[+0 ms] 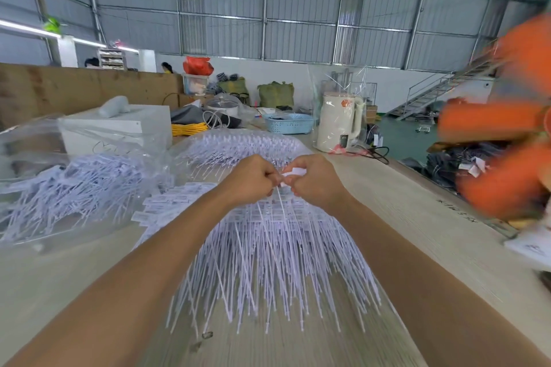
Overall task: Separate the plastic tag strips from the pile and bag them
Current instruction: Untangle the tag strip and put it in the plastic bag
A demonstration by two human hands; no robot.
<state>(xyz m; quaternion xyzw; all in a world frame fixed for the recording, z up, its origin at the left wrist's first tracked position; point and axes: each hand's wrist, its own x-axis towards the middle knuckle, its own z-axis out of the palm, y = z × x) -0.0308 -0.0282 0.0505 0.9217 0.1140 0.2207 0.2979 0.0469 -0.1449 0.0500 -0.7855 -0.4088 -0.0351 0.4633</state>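
A broad pile of white plastic tag strips (268, 256) fans out on the wooden table (402, 217), label heads far, thin tails toward me. Above its far end my left hand (253, 179) and my right hand (313, 180) meet, fingers curled. Both pinch the white label head of one tag strip (293, 172), whose thin tail hangs down between the wrists. A clear bag of tag strips (74, 185) lies at the left. A second clear bag of strips (238, 146) lies just beyond my hands.
A white box (119, 128) stands behind the left bag. A cream kettle in plastic wrap (338, 125) and a blue basket (287, 122) sit at the table's far end. A blurred person in orange (504, 134) is at the right edge. Yellow cable (189, 128) lies behind.
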